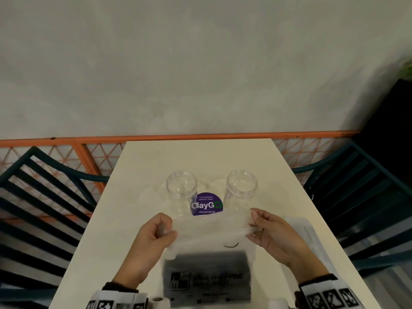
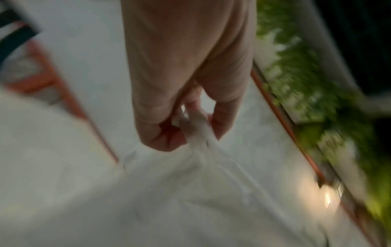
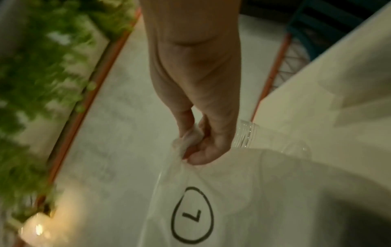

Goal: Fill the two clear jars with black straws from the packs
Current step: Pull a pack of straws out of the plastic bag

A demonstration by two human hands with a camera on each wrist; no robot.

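Observation:
Two clear open jars stand upright on the white table (image 1: 200,157): the left jar (image 1: 181,192) and the right jar (image 1: 242,190). In front of them I hold a clear plastic pack (image 1: 207,237) of black straws (image 1: 207,275) by its top. My left hand (image 1: 156,237) pinches the pack's left top corner (image 2: 194,130). My right hand (image 1: 267,233) pinches the right top corner (image 3: 186,140). The plastic (image 3: 232,192) carries a hand-drawn circled mark (image 3: 192,215). One jar's threaded neck (image 3: 246,135) shows just past my right hand.
A purple round ClayGo sticker (image 1: 207,205) lies between the jars. More clear plastic (image 1: 301,233) lies on the table at my right. Dark slatted chairs (image 1: 44,208) (image 1: 361,197) flank the table. An orange railing (image 1: 178,137) and a grey wall run behind.

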